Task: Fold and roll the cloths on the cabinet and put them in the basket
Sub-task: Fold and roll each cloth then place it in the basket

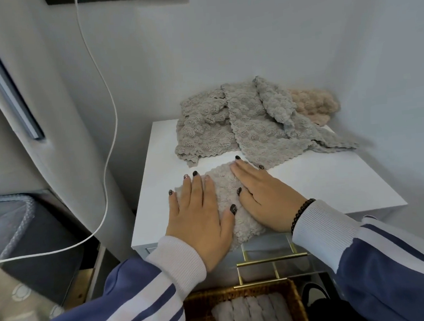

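Both hands flat, fingers straight: left hand (199, 211) and right hand (263, 194) press side by side on a folded grey cloth (227, 197) at the front edge of the white cabinet (333, 184). Unfolded cloth pile (241, 123) sits behind, near the wall. Wicker basket (297, 302) below already holds rolled cloths (252, 315).

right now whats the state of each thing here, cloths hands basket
cloth under the hands: folded, flat near the cabinet front edge, not rolled
left hand: flat, pressing that cloth
right hand: flat, pressing it too
grey cloths: unfolded, heaped at the back
beige cloth: bunched behind the grey ones
basket: below the cabinet, holding rolled cloths
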Action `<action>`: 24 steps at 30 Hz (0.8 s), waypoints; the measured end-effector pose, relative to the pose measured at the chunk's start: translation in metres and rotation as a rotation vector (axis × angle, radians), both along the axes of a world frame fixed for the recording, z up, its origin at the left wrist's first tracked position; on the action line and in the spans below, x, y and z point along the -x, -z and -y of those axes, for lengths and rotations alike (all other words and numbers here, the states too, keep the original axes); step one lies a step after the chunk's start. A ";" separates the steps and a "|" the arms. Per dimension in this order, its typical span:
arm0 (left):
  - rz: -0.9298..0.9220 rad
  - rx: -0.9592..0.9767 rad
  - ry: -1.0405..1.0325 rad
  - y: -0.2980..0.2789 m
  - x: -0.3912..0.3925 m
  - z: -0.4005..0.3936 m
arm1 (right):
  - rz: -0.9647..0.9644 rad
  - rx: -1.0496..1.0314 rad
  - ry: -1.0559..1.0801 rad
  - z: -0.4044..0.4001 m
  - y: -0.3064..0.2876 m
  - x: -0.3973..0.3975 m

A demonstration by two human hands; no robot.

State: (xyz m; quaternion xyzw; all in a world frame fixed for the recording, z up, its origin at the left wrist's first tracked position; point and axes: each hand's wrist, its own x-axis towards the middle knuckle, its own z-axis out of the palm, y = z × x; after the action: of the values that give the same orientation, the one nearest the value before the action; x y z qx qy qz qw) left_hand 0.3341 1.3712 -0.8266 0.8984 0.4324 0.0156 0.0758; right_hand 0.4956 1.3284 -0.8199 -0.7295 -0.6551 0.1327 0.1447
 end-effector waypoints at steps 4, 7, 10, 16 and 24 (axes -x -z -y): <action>0.088 -0.242 0.174 0.003 0.008 0.013 | -0.194 -0.108 0.121 0.000 -0.011 -0.002; 0.043 -0.323 0.325 0.014 0.010 0.022 | -0.360 -0.116 0.311 -0.003 -0.022 -0.006; 0.062 -0.383 0.368 0.013 0.011 0.014 | -0.475 -0.022 0.399 -0.006 -0.026 -0.012; 0.202 -0.448 0.640 -0.001 0.026 -0.021 | -0.557 -0.272 0.516 0.000 -0.022 -0.009; 0.330 -0.435 0.720 0.006 0.044 -0.020 | 0.203 -0.598 0.011 0.039 -0.005 -0.005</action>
State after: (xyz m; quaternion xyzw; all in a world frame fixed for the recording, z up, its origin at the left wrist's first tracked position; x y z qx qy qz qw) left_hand 0.2905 1.3908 -0.8330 0.9721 0.0613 0.2217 -0.0462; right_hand 0.5002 1.2894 -0.8152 -0.6676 -0.6724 -0.1400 0.2874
